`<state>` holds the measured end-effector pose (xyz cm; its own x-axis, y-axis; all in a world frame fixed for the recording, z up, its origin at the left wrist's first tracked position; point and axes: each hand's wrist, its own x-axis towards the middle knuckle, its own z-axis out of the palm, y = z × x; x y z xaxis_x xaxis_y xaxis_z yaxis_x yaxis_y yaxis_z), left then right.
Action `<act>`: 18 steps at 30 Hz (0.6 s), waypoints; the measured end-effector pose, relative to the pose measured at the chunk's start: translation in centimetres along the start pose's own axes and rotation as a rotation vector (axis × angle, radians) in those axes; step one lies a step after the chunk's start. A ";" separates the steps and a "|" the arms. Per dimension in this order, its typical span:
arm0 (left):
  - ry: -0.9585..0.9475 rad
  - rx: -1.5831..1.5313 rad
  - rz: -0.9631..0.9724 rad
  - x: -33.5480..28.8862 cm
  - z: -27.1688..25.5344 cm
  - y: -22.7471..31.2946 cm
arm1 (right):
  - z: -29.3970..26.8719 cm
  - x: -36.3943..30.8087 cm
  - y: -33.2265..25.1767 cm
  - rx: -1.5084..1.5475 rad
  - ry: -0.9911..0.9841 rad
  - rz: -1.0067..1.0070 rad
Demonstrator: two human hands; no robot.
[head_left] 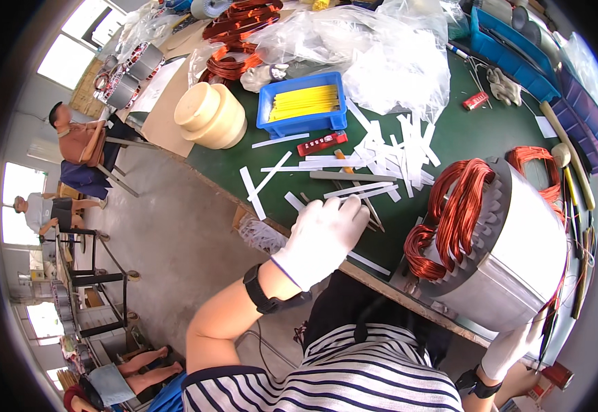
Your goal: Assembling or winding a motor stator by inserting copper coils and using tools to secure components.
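My left hand (326,240), in a white glove, reaches over the bench's front edge with its fingers bent down and together. White paper strips (360,191) and a thin pointed tool (376,218) lie right at its fingertips. What the fingers grip, if anything, is hidden. To the right rests a grey metal motor stator (511,254) on its side. Loops of red-brown copper wire (460,209) hang out of its slotted end. My right hand (511,350), also gloved, is at the stator's near right side, its fingers mostly out of sight.
A blue tray (302,125) of yellow strips stands behind the paper strips, beside a cream stepped cylinder (211,115). Clear plastic bags (395,58) and copper coils (233,41) lie at the back. Blue bins (515,58) line the right. People sit at the far left.
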<state>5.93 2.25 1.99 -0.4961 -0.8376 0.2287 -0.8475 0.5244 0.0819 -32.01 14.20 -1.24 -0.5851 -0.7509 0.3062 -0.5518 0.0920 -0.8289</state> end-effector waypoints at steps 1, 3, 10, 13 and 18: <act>0.002 -0.001 0.002 0.2 0.0 -0.1 | 0.6 0.6 -4.2 0.200 0.004 0.096; -0.177 0.067 -0.100 1.2 0.1 -0.8 | -0.1 0.9 -6.2 -0.044 0.043 -0.248; 0.096 -0.497 -0.205 3.5 -3.6 -4.7 | -1.4 1.5 -7.8 0.228 -0.003 -0.697; 0.348 -0.678 -0.280 8.5 -9.6 -6.4 | -0.3 2.6 -11.8 0.267 -0.127 -0.735; 0.769 -0.252 0.001 18.1 -20.3 -5.2 | -0.5 2.9 -17.5 0.455 -0.314 -0.419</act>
<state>5.16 -12.47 25.34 -0.1505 -0.5458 0.8243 -0.7335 0.6206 0.2770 -24.29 10.74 14.41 -0.1394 -0.8231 0.5505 -0.3496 -0.4793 -0.8050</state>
